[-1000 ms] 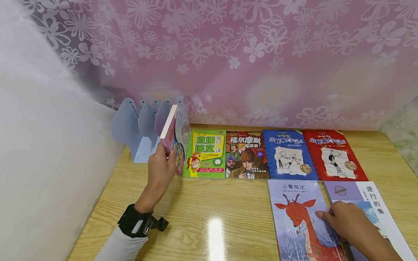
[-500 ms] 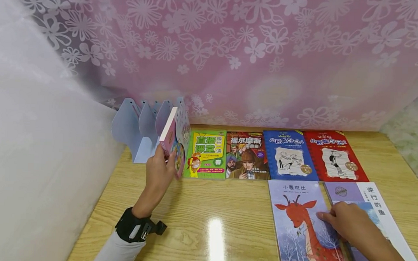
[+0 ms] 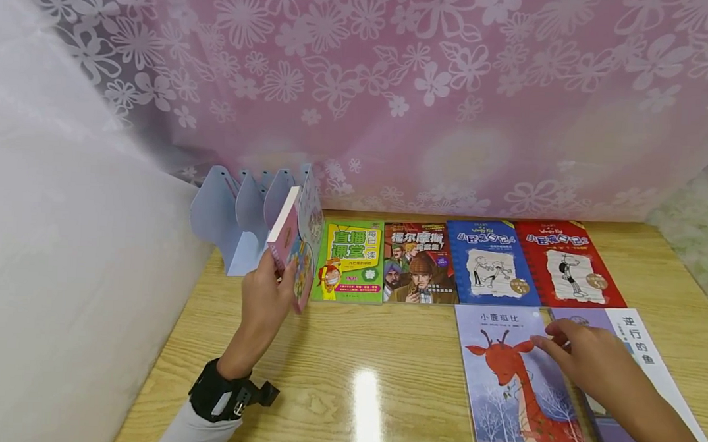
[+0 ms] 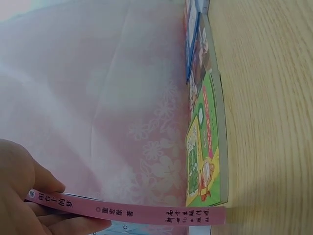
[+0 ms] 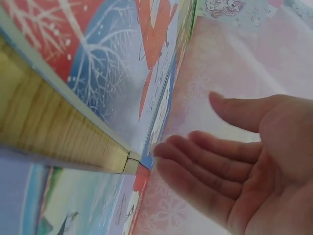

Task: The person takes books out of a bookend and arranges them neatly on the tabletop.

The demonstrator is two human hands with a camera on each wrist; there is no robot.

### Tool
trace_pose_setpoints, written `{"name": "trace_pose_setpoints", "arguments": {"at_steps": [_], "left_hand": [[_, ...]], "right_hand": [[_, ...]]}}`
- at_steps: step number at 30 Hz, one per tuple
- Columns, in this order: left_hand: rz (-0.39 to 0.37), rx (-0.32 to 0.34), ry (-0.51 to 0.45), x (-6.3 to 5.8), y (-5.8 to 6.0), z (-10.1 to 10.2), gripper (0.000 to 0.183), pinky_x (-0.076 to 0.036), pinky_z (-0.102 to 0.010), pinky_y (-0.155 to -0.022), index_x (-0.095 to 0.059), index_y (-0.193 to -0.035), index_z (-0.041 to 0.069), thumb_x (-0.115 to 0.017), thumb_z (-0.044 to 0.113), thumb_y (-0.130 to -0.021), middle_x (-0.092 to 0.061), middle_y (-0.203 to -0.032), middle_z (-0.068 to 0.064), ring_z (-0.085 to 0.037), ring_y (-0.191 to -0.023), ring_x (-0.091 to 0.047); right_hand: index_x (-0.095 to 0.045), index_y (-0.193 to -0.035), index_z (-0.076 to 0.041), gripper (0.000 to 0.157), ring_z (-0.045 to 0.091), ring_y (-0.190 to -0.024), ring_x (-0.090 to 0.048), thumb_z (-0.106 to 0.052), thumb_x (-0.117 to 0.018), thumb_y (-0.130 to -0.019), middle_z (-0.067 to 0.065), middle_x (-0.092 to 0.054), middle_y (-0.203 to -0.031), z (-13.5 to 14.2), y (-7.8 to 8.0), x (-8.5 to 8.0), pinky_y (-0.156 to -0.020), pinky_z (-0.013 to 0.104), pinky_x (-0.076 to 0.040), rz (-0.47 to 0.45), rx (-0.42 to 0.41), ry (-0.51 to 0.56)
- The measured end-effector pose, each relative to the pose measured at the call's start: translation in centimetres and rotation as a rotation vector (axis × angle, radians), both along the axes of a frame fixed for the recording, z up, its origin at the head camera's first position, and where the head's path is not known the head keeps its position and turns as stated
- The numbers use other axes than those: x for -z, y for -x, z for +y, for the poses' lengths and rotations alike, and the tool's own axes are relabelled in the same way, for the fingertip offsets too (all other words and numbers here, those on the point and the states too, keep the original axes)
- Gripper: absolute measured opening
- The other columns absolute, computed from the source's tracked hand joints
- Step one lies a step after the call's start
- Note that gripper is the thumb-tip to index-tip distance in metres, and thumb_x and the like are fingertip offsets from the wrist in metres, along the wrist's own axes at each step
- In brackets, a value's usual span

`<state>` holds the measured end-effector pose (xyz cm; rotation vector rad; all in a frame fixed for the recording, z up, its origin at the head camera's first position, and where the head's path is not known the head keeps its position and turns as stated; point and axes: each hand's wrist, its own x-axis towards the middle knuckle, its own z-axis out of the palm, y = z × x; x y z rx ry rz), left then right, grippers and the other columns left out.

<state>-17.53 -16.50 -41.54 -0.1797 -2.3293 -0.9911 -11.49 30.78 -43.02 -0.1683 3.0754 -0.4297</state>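
Note:
My left hand [image 3: 267, 296] pinches a pink book [image 3: 285, 226] between thumb and fingers, holding it upright with a slight tilt beside the right end of the blue file rack [image 3: 248, 233]. In the left wrist view the book's pink spine [image 4: 146, 212] runs away from the fingers. My right hand [image 3: 591, 356] hovers over the gap between the deer-cover book [image 3: 500, 405] and the purple-and-white book [image 3: 650, 366], partly hiding the latter. From the right wrist, that hand [image 5: 234, 166] shows thumb and fingers apart with nothing between them.
Along the back of the wooden table [image 3: 318, 364] lie a green book [image 3: 352, 267], a detective-cover book [image 3: 420, 270], a blue diary book [image 3: 491, 266] and a red one [image 3: 571, 263]. A pink floral curtain [image 3: 394, 117] stands behind; a white wall [image 3: 67, 268] borders the left.
The left hand has drawn the pink book slightly toward me and down from the rack. The right hand has risen and shifted a little forward above the two front books.

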Motion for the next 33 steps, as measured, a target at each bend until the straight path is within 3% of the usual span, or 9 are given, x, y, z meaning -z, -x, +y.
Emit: {"name": "trace_pose_setpoints", "arguments": {"at_steps": [8,16,28,33], "left_hand": [[0.003,-0.008,-0.006,-0.2,-1.1,-0.3,0.027,-0.057,-0.037,-0.055,-0.056,-0.112,0.000,-0.064,0.009,-0.088,-0.069,-0.094,-0.022,-0.026,-0.079,-0.068],[0.007,0.000,-0.019,-0.5,-2.3,-1.0,0.031,-0.057,-0.038,-0.054,-0.058,-0.115,0.001,-0.066,0.009,-0.087,-0.070,-0.095,-0.020,-0.026,-0.078,-0.068],[0.022,0.022,0.001,-1.1,-4.1,-2.0,0.030,-0.056,-0.034,-0.049,-0.059,-0.117,0.003,-0.065,0.013,-0.089,-0.071,-0.092,-0.018,-0.022,-0.073,-0.068],[0.044,0.024,0.017,-1.8,-4.9,-2.1,0.030,-0.055,-0.032,-0.048,-0.060,-0.116,0.003,-0.066,0.012,-0.089,-0.071,-0.091,-0.018,-0.021,-0.072,-0.068]], "right_hand": [[-0.058,-0.117,-0.002,0.055,0.038,-0.086,-0.063,-0.042,-0.071,-0.082,0.022,-0.067,-0.100,-0.5,0.6,-0.3,-0.066,0.052,-0.055,0.103,-0.061,0.088],[-0.054,-0.123,-0.005,0.059,0.041,-0.094,-0.060,-0.046,-0.069,-0.084,0.022,-0.064,-0.108,-1.0,0.9,-0.7,-0.071,0.058,-0.051,0.157,-0.095,0.125],[-0.044,-0.135,-0.005,0.072,0.050,-0.111,-0.048,-0.053,-0.064,-0.085,0.027,-0.053,-0.127,-1.8,1.5,-1.2,-0.080,0.067,-0.045,0.078,-0.102,0.163],[-0.040,-0.140,-0.008,0.074,0.046,-0.112,-0.049,-0.050,-0.066,-0.085,0.022,-0.052,-0.131,-2.3,1.6,-1.4,-0.079,0.066,-0.046,0.120,-0.145,0.192]]}}
